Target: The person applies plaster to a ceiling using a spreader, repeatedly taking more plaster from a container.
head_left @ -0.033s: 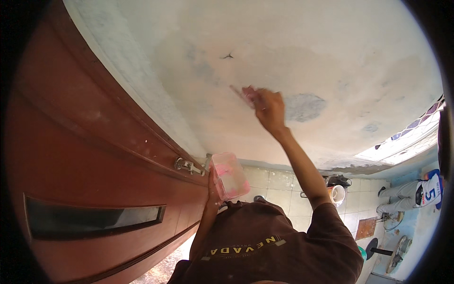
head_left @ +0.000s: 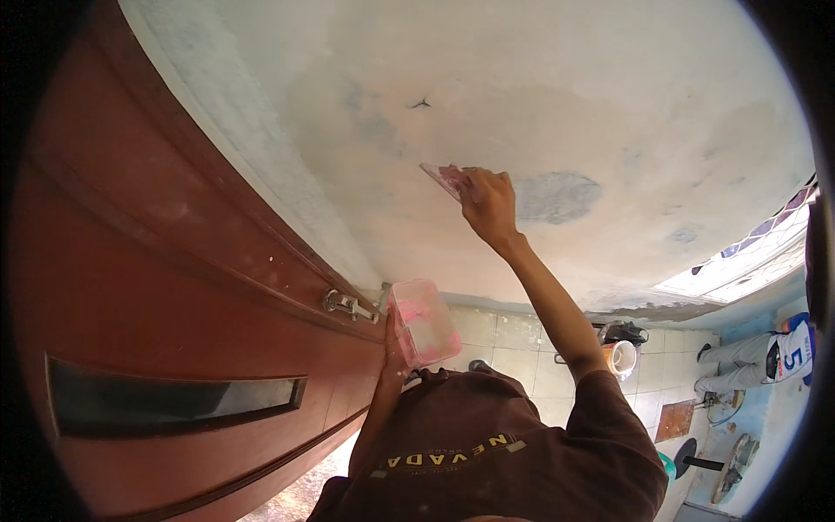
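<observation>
1. Right hand (head_left: 489, 205) raised against the wall (head_left: 609, 104), fingers closed around a scraper (head_left: 445, 178), its pink-smeared blade flat on the plaster.
2. Scraper just left of a grey-blue patch (head_left: 557, 197) on the wall, below a small dark crack (head_left: 420, 103).
3. Left hand (head_left: 396, 352) lower down, near the foot of the wall, fingers wrapped under a pink tub (head_left: 424, 321); tub tilted, pink paste inside.
4. Red-brown door (head_left: 156, 287) left of the wall, metal latch (head_left: 348, 305) just beside the tub.
5. Tiled floor (head_left: 522, 348) below the wall, white bucket (head_left: 620, 356) on it, right of the raised arm.
</observation>
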Tool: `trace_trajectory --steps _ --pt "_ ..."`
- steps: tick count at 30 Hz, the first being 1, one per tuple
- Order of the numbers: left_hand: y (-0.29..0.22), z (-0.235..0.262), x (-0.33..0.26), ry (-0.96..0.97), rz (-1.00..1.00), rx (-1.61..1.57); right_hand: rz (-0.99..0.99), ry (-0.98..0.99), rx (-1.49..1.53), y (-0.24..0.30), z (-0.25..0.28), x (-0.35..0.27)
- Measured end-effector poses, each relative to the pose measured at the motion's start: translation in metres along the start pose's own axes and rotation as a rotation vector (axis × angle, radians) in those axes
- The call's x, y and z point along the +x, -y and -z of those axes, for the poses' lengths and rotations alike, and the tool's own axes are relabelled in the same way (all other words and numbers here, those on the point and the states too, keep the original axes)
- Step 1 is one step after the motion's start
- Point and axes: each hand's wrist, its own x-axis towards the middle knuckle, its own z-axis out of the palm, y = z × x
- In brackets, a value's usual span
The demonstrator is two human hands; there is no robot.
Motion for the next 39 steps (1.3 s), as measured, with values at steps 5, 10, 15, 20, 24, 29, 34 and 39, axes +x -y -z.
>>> trace_trajectory --steps 5,10,15,20,24,29,34,39 --pt "-0.010 -0.013 -0.001 -0.030 -0.046 0.059 0.108 -0.259 -0.299 -0.009 0.068 0.104" --pt "-0.017 -0.027 -0.005 0.015 -0.068 0.048 0.157 -0.803 -0.346 0.010 0.165 0.167" --pt "-0.020 0.007 -0.003 0.051 0.016 -0.021 0.100 -0.216 -0.052 0.033 0.046 0.063" --pt "-0.039 0.029 -0.005 0.058 0.073 -0.004 0.034 0.269 -0.126 0.029 -0.120 -0.054" --pt "-0.049 0.039 0.001 0.098 0.074 0.129 0.030 0.067 -0.369 -0.006 -0.124 -0.033" --pt "-0.055 0.038 -0.023 0.080 0.055 0.051 0.194 -0.524 -0.403 0.032 0.088 0.174" --pt "-0.052 0.055 -0.022 0.130 0.148 0.002 0.121 -0.643 -0.214 0.063 0.123 0.175" --pt "-0.055 0.051 -0.021 0.173 0.246 -0.071 0.024 0.027 -0.083 0.058 -0.035 0.013"
